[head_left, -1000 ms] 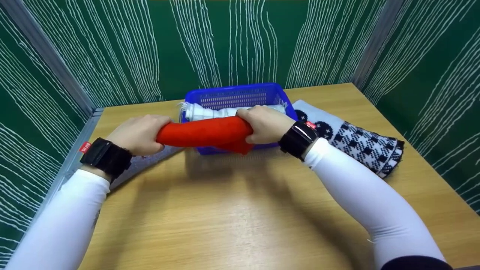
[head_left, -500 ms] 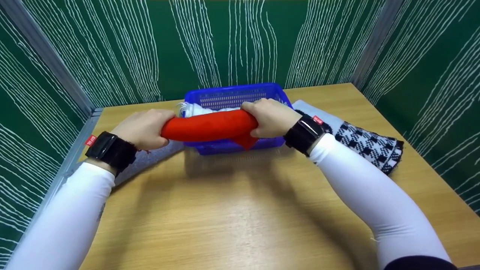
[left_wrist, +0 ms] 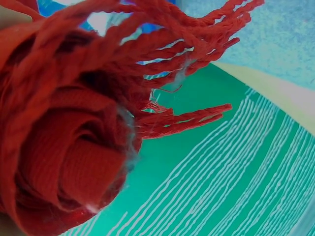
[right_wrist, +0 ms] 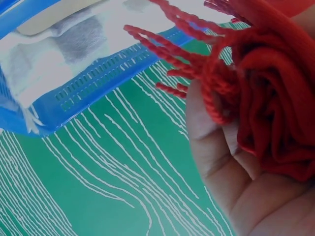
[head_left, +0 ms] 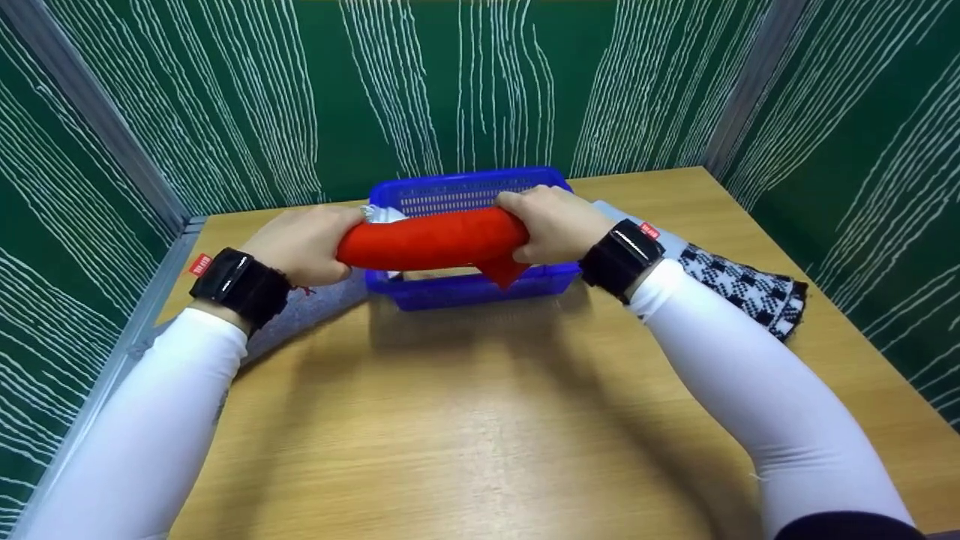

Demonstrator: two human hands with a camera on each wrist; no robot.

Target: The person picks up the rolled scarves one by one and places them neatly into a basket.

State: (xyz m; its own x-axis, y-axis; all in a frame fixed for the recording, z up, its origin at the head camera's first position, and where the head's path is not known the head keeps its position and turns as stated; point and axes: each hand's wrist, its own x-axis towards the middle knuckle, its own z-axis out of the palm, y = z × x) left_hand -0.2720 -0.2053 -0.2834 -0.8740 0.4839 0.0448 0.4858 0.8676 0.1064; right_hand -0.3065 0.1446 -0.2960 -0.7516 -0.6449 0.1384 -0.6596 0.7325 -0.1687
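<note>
Closest in, white sleeves [head_left: 750,382] end at black wristbands [head_left: 244,289], each with a small red tag [head_left: 199,265] whose pale lettering is too tiny to read. Beyond them, the left hand [head_left: 307,244] and right hand [head_left: 559,225] are curled round opposite ends of a red fabric roll [head_left: 431,241], nearly level over the blue basket [head_left: 480,294]. Gripping both ends probably stops the coils loosening, though a flap [head_left: 504,271] hangs near the right hand and fringe [left_wrist: 192,27] strays out. On the worktop [head_left: 465,420], a grey cloth [head_left: 307,315] lies by the left edge and a black-and-white cloth [head_left: 739,283] toward the right, perhaps kept aside from the handling. The basket, near the far edge, contains white fabric [right_wrist: 39,59]. The green wall [head_left: 495,97] behind shows white lines, no readable words.
</note>
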